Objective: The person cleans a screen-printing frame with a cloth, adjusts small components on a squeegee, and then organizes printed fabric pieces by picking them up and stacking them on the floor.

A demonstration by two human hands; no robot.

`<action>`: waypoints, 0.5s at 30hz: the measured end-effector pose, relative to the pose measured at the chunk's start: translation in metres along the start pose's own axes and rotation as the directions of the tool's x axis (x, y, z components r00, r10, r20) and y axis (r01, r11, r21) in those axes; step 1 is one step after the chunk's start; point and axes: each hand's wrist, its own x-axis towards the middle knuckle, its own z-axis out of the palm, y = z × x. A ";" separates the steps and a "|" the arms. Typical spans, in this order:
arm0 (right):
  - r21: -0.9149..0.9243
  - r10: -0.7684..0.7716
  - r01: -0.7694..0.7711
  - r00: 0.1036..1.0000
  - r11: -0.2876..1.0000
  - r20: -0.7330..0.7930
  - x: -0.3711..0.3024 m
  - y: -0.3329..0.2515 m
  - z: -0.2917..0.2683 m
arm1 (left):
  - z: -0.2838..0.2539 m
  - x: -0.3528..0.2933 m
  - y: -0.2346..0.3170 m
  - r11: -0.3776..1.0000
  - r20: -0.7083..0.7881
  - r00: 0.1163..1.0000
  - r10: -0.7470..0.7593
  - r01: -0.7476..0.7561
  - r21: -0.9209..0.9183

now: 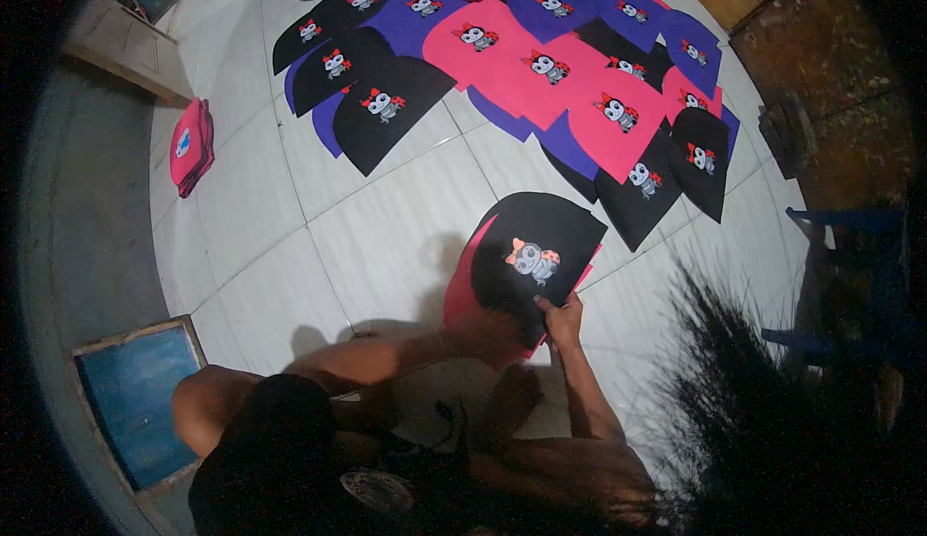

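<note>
White tiled floor under everything. Beyond the hands, well apart: spread of black, pink and purple caps, each with a cartoon print. Far off to the left of the hands, blue framed screen. Black cap on a pink one, just ahead of both hands. Right hand pinches its near edge; left hand rests flat at its lower left, fingers unclear.
</note>
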 end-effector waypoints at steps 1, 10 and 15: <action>-0.111 -0.005 0.004 1.000 0.994 -0.005 0.001 -0.012 0.000 | -0.015 -0.002 -0.020 0.991 0.030 0.993 -0.116 0.118 -0.058; -0.016 0.006 -0.005 0.997 1.000 0.083 0.004 -0.011 -0.003 | -0.145 -0.002 -0.262 0.533 -0.390 0.665 -0.637 0.745 0.401; 0.045 0.105 -0.111 0.987 0.993 0.125 0.003 -0.012 -0.006 | -0.123 -0.012 -0.261 0.524 -0.473 0.589 -0.655 0.805 0.278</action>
